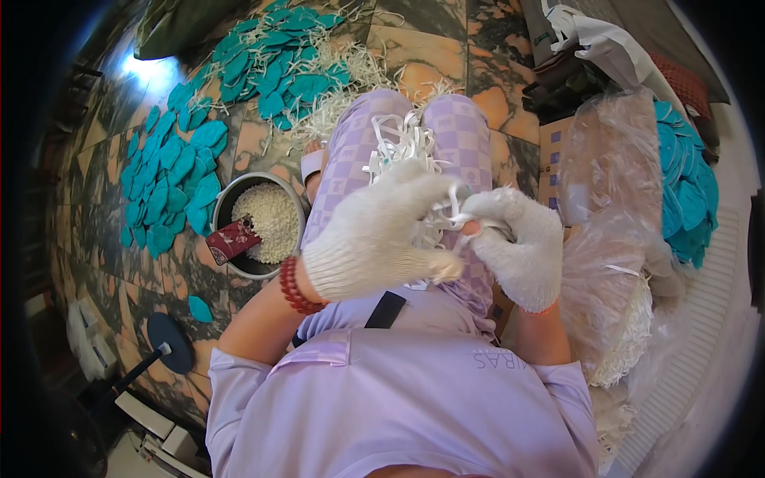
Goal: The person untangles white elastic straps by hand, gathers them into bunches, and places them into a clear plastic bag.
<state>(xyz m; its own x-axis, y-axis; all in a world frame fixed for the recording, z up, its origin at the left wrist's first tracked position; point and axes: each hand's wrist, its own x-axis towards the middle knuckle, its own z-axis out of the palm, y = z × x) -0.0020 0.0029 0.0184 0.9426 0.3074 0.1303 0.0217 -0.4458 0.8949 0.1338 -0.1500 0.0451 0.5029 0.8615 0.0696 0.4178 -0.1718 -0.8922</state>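
Observation:
My left hand [374, 235], in a white knit glove, is over my lap with thumb stretched away from its fingers; a white strip [453, 201] crosses its fingertips, and I cannot tell whether it is hooked there. My gloved right hand [514, 243], a bare fingertip showing, pinches that strip just to the right. A tangled pile of white strips [402, 143] lies between my thighs in checked lilac trousers, partly hidden by my left hand.
Teal oval pieces [163, 179] and loose strips [358, 72] cover floor at left and ahead. A pot [225, 191] of white pellets holds a red patterned object [233, 239]. At right are plastic bags [606, 175] and more teal pieces [681, 183]. A pedestal base [171, 334] stands lower left.

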